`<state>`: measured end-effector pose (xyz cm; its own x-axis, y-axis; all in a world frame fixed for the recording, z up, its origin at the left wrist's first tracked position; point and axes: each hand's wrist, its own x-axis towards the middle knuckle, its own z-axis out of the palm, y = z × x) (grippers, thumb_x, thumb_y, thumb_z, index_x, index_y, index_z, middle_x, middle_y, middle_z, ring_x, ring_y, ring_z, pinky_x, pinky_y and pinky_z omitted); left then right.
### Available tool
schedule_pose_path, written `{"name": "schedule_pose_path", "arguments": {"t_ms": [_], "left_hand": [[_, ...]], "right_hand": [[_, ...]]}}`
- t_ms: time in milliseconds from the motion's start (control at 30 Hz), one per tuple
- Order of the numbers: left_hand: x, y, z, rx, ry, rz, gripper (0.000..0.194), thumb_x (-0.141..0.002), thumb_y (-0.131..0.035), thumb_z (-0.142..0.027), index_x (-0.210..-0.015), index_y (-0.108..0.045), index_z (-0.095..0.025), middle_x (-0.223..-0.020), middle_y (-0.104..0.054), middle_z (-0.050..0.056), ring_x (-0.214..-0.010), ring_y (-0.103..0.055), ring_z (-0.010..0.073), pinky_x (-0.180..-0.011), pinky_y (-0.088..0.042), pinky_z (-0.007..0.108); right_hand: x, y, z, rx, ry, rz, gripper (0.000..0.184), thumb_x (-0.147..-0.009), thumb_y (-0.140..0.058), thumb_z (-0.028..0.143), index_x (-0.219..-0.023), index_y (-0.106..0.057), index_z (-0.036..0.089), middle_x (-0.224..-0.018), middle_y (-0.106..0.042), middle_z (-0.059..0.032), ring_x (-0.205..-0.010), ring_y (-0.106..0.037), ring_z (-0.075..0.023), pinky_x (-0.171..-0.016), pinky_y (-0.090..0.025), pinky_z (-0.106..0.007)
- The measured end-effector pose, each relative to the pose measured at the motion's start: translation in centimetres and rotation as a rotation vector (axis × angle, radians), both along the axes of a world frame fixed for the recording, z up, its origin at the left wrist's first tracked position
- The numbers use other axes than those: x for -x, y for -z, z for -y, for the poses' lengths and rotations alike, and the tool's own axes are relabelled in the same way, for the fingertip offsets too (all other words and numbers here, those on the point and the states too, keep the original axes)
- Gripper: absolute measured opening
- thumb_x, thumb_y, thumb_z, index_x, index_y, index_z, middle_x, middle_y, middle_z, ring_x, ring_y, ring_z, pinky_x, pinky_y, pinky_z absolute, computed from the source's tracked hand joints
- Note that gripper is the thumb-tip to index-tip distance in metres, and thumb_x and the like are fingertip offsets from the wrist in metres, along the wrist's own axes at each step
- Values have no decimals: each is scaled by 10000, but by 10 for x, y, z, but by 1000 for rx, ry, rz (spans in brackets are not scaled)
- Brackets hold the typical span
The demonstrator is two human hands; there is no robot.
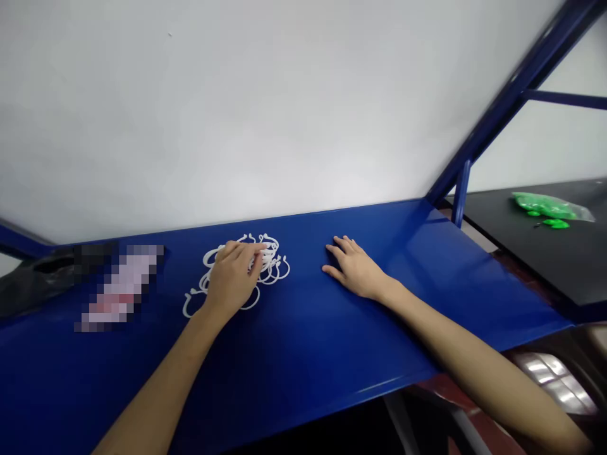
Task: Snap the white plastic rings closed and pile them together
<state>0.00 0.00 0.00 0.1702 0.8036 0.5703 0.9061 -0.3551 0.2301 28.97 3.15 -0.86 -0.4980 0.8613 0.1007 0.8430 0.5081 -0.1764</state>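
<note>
A pile of white plastic curtain rings (270, 273), open C-shaped loops with knobbed ends, lies on the blue table (303, 354). My left hand (233, 273) is over the pile and hides part of it. Its thumb and fingertips pinch a white ring at the pile's right side; most of that ring is hidden among the others. To the right of the pile, my right hand (355, 268) rests palm down on the tabletop, fingers spread, with nothing in it.
A black bag (33, 287) and a pixelated pink-and-white item (126, 281) lie at the left. White wall (284, 114) backs the table. A blue metal frame (497, 104) rises at the right. Beyond it, a black table (535, 253) bears a clear bag of green pieces (545, 205).
</note>
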Motion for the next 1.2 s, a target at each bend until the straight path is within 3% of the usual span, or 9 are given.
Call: {"name": "schedule_pose_path", "arguments": {"t_ms": [267, 500, 733, 867, 1033, 1200], "left_hand": [[1, -10, 2, -1, -90, 265, 229, -976, -412, -332, -1051, -592, -212, -1040, -682, 85, -994, -607, 254, -902, -499, 420], [6, -15, 2, -8, -165, 476, 226, -956, -495, -402, -1007, -612, -216, -933, -679, 36, -850, -644, 192, -810, -505, 332], [15, -16, -1, -10, -169, 750, 229, -963, -526, -436, -969, -610, -224, -650, -560, -47, -583, -551, 120, -608, -445, 253], [15, -17, -4, -6, -153, 894, 217, -940, -570, -426, -921, -619, -215, -705, -611, -39, -520, -533, 84, -554, -440, 229], [14, -18, -3, 24, -157, 920, 243, -911, -613, -453, -924, -643, -213, -731, -651, -29, -532, -559, 87, -548, -448, 230], [15, -15, -2, 16, -210, 918, 264, -879, -658, -474, -919, -683, -214, -749, -672, -15, -731, -645, 123, -681, -483, 235]], "right_hand": [[-2, 2, -1, 1, -12, -40, 635, -989, -491, 540, -1451, -509, 104, -1556, -399, -231, -1475, -319, -401, -1193, -306, -585], [0, -1, 0, -9, -10, 13, 647, -993, -495, 527, -1453, -505, 72, -1548, -399, -253, -1463, -337, -412, -1196, -312, -563], [-1, 3, -1, -25, -24, 4, 640, -994, -491, 527, -1450, -508, 78, -1545, -408, -247, -1463, -342, -404, -1196, -313, -562], [-1, 3, -1, -29, -25, 10, 642, -995, -477, 541, -1454, -508, 92, -1546, -414, -232, -1463, -346, -400, -1195, -319, -558], [-1, 1, 0, -26, -21, 28, 646, -1000, -476, 527, -1460, -498, 74, -1546, -409, -243, -1460, -348, -404, -1201, -314, -545], [0, 1, 0, -22, -21, 24, 650, -996, -481, 532, -1460, -499, 78, -1548, -408, -239, -1461, -343, -409, -1198, -315, -553]]}}
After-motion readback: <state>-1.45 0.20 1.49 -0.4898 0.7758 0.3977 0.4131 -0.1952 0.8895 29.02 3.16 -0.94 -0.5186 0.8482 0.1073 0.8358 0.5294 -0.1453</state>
